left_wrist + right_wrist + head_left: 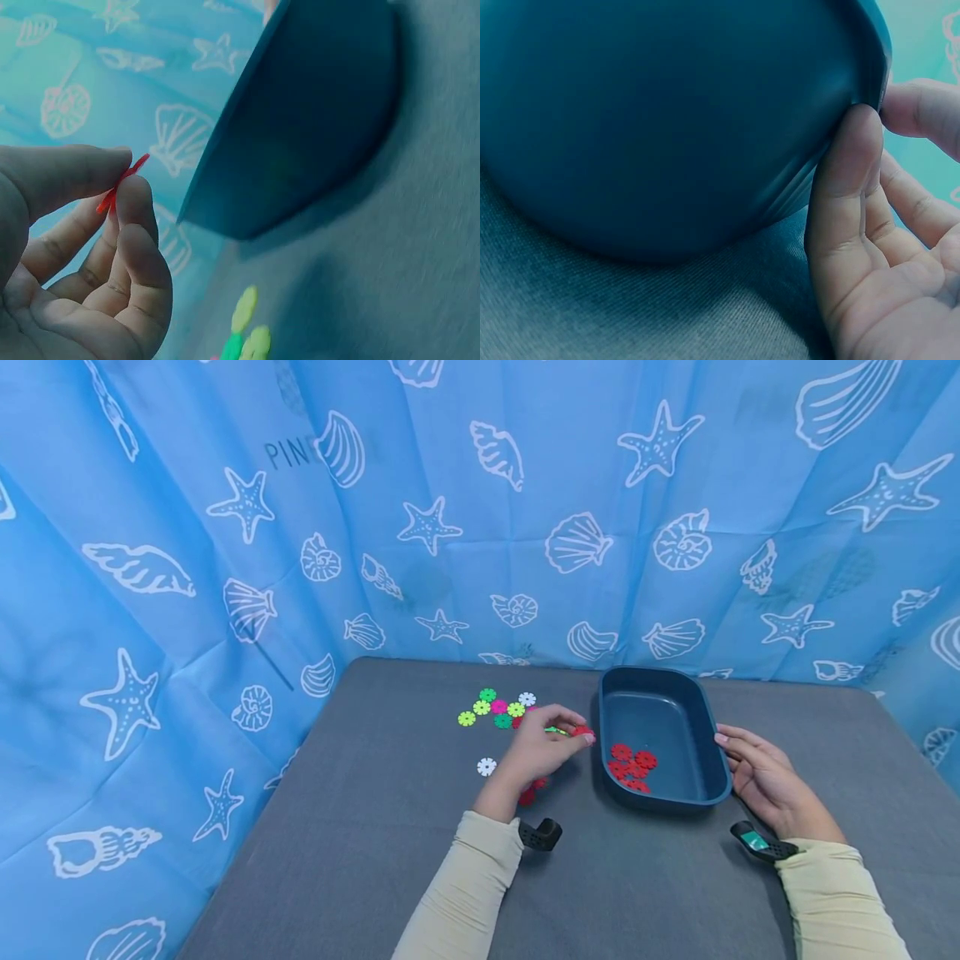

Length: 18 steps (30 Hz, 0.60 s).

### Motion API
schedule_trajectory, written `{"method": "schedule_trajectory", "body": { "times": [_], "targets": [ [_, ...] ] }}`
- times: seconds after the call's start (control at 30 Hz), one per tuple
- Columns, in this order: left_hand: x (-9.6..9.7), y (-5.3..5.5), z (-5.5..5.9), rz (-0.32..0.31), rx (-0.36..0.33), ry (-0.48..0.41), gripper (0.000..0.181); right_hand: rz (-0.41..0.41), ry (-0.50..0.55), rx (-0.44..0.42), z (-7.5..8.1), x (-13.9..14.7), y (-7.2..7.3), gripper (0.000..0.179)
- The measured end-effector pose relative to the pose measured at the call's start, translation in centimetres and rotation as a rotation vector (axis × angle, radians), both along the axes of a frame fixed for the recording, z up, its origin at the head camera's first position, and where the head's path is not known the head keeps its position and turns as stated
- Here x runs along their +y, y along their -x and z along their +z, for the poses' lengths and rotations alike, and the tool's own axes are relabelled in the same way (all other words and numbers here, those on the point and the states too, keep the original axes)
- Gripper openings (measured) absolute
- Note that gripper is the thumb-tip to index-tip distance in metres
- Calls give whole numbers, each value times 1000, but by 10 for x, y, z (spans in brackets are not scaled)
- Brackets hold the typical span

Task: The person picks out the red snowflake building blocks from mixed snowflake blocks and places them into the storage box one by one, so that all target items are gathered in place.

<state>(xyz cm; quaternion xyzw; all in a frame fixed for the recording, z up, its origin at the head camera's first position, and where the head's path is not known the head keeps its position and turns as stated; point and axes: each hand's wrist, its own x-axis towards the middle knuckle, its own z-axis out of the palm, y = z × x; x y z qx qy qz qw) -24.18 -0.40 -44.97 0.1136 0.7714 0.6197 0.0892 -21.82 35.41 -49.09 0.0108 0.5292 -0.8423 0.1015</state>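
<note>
Between thumb and forefinger, my left hand [534, 750] pinches a red notched plastic disc [583, 733], just outside the left wall of a dark blue rectangular basin [663, 714]. The left wrist view shows this red disc [124, 182] edge-on at the fingertips, level with the basin's side. Several red discs [636, 768] lie inside the basin at its near left corner. My right hand [767, 778] grips the basin's right rim; in the right wrist view, thumb and forefinger [847, 150] pinch the edge. More red discs [528, 796] are partly hidden behind my left wrist.
Loose green, yellow, pink and white discs [482, 707] lie on the grey cloth-covered table [360, 827], left of the basin. A single white disc [487, 767] sits nearer. A blue shell-print curtain [465, 568] hangs along the table's back and left edges.
</note>
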Motion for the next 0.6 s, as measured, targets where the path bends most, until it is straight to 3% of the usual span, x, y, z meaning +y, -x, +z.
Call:
{"method": "schedule_trajectory", "body": {
  "times": [0.27,0.6],
  "targets": [
    [15,-7,0,-52,-44,-81,22,6,14,5,0,0,0,23],
    [23,-12,-2,-111,-28,-83,23,8,7,-11,-1,1,1,23]
  ]
}}
